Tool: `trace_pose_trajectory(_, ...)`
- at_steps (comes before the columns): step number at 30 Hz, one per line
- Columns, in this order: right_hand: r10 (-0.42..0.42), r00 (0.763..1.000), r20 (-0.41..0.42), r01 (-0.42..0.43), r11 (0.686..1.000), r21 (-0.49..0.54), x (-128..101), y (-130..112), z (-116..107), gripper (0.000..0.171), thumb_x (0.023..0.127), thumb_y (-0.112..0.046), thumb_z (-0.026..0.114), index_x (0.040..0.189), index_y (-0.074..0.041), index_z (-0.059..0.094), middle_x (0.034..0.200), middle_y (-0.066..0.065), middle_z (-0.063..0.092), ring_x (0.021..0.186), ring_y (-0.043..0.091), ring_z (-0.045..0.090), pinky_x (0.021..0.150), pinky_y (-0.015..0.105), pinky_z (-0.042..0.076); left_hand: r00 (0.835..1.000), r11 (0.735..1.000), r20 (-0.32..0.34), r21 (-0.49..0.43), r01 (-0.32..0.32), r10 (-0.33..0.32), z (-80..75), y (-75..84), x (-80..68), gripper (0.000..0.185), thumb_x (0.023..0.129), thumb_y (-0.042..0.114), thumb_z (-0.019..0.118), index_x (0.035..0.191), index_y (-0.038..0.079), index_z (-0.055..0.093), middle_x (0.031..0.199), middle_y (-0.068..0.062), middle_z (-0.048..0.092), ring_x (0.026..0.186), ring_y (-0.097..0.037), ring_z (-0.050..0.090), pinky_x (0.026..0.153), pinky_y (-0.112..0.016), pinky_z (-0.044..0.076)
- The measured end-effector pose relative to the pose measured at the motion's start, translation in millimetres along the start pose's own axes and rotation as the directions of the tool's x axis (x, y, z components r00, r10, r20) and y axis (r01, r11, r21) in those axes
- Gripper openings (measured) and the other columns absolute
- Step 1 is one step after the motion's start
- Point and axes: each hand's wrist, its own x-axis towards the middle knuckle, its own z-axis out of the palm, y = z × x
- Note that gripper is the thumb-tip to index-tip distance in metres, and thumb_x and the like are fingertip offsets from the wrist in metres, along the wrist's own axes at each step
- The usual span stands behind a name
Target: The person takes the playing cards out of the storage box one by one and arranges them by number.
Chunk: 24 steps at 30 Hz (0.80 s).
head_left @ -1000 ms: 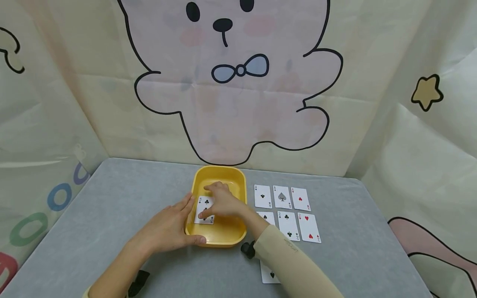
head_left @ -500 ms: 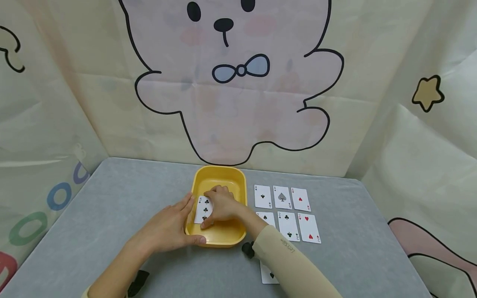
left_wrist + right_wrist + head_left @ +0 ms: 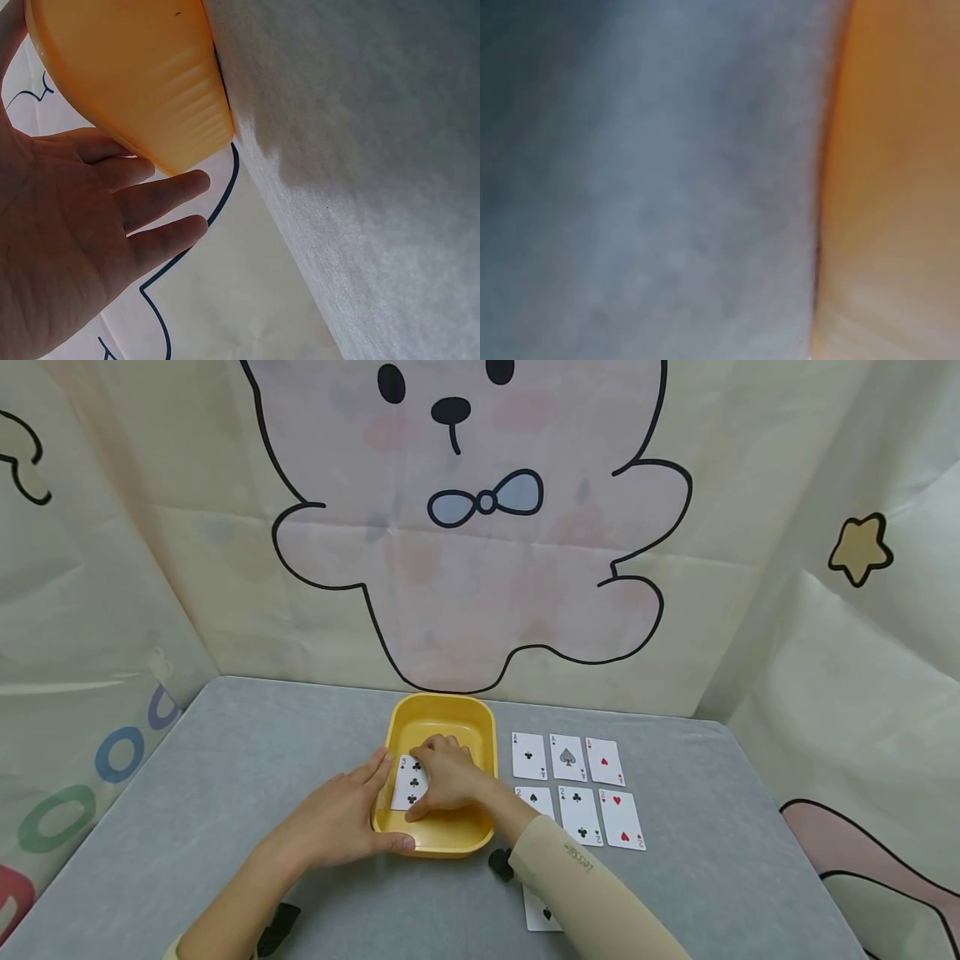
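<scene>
With the left hand (image 3: 341, 818) lying flat-fingered against the yellow tray (image 3: 442, 714), the right hand (image 3: 446, 777) is pinching a card (image 3: 408, 785) inside it, risking a bent corner.

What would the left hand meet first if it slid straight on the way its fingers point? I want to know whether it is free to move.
Almost nothing free: the left hand already rests against the yellow tray, so its near left wall comes first. The three of clubs lies just beyond, under the right hand.
</scene>
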Motion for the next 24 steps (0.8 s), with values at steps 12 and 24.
trace_pose_trajectory(12,-0.002,1.0,0.005,0.003,0.999,-0.036,0,1,2,0.09,0.078,-0.051,0.091,0.152,-0.015,0.056,0.145,0.005,0.052,0.127,0.022,0.044,0.106,0.039,0.04,1.0,1.0,0.01,-0.009,0.01,-0.01,1.4,-0.4,0.1,0.123,0.08,0.078,0.073,0.16,-0.005,0.033,0.169,-0.022,0.027,0.145,-0.042,0.046,0.115,-0.066,0.037)
trace_pose_trajectory(24,0.011,1.0,0.015,-0.012,0.996,0.093,0,2,-13,0.091,0.08,-0.048,0.09,0.154,-0.012,0.052,0.144,0.006,0.052,0.119,0.019,0.046,0.102,0.035,0.042,1.0,1.0,0.008,-0.011,0.011,-0.011,0.6,-0.8,0.3,0.123,0.08,0.076,0.074,0.162,-0.005,0.03,0.169,-0.022,0.027,0.145,-0.042,0.045,0.114,-0.067,0.037)
